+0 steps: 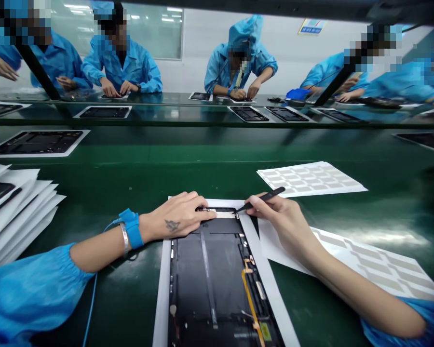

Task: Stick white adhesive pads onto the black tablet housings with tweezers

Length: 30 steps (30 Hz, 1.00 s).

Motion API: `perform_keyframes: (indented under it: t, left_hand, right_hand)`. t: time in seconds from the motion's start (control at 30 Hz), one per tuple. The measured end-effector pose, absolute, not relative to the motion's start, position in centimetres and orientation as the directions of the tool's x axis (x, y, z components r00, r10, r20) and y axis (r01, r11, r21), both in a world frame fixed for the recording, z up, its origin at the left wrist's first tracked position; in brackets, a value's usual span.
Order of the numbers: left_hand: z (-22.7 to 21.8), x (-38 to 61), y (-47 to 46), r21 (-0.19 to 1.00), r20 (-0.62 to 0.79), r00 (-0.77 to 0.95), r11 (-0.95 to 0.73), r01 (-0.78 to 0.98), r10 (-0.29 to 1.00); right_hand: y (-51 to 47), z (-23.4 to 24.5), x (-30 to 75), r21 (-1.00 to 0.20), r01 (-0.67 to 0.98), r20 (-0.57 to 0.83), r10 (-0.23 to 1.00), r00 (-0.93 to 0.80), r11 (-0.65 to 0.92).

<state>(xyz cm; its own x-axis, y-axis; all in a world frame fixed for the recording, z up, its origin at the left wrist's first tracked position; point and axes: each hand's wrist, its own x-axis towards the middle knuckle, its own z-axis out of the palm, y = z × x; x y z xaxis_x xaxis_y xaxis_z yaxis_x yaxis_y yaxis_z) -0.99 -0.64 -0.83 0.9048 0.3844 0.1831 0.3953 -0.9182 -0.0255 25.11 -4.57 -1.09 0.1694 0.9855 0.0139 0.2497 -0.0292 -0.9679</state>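
An open black tablet chassis (217, 274) lies on a white sheet (162, 299) in front of me on the green bench. My left hand (177, 219) rests on its top left corner, fingers curled and pressing down on a pale strip (224, 214) along the top edge. A blue wrist strap (132, 227) circles that wrist. My right hand (278, 212) pinches black tweezers (262, 198) whose tip touches the strip's right end.
Two sheets of pale stickers lie to the right (311, 177) (376, 262). A stack of white sheets with trays (10, 212) sits at the left. More chassis ride the conveyor (39, 142). Several people in blue coats work across the bench.
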Motion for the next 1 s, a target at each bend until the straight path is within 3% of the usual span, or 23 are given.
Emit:
perform_keyframes:
  t: [0.13, 0.6, 0.8, 0.9, 1.0]
  left_hand:
    - [-0.7, -1.0, -0.7, -0.012, 0.179, 0.905, -0.919, 0.395, 0.386]
    - [-0.8, -1.0, -0.6, -0.004, 0.186, 0.907, -0.923, 0.385, 0.378]
    - [0.5, 0.1, -0.6, -0.119, 0.088, 0.922, -0.915, 0.385, 0.376]
    - [0.8, 1.6, -0.9, -0.216, 0.070, 0.922, -0.896, 0.388, 0.382]
    - [0.4, 2.5, -0.9, -0.264, 0.116, 0.919, -0.880, 0.395, 0.377]
  right_hand:
    - [-4.8, -1.0, 25.0, -0.975, 0.221, 0.005, 0.985, 0.173, -0.034]
    - [-4.3, -1.7, 25.7, -0.934, 0.356, 0.086, 0.987, 0.135, 0.032]
    - [-3.9, -1.4, 25.8, -0.958, 0.271, 0.140, 0.975, 0.173, 0.089]
    - [-4.2, -0.3, 25.3, -0.857, 0.441, 0.317, 0.947, 0.044, 0.266]
    - [-4.1, 0.8, 24.7, -0.648, 0.611, 0.427, 0.881, -0.203, 0.455]
